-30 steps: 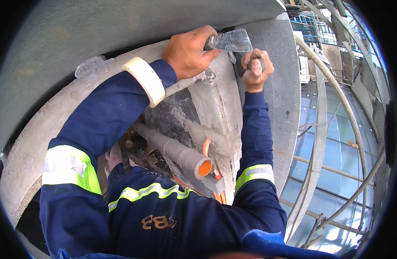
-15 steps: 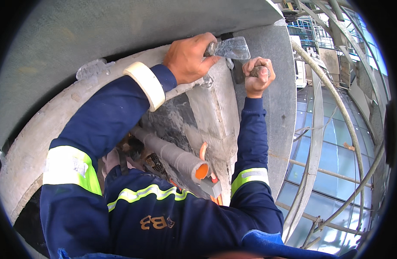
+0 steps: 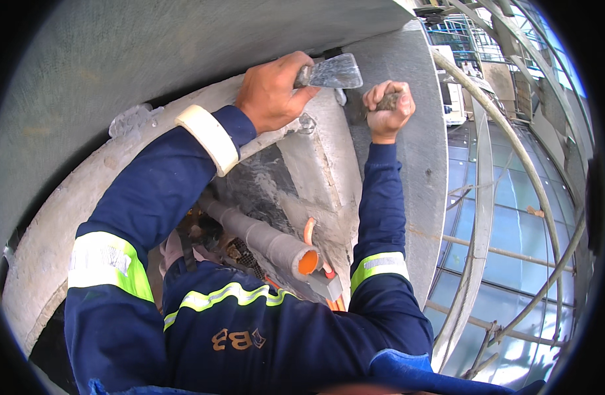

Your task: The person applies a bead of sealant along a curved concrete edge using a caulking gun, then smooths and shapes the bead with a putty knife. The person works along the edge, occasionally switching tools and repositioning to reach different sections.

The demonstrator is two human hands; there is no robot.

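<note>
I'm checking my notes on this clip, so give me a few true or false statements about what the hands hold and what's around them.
1. The left hand grips a scraper with a flat metal blade. True.
2. The right hand is open and empty. False: it is a fist closed on a small grey lump, too hidden to identify.
3. A grey pipe with an orange end lies below the hands. True.
4. Both sleeves are plain red. False: they are dark blue with yellow and silver bands.
</note>
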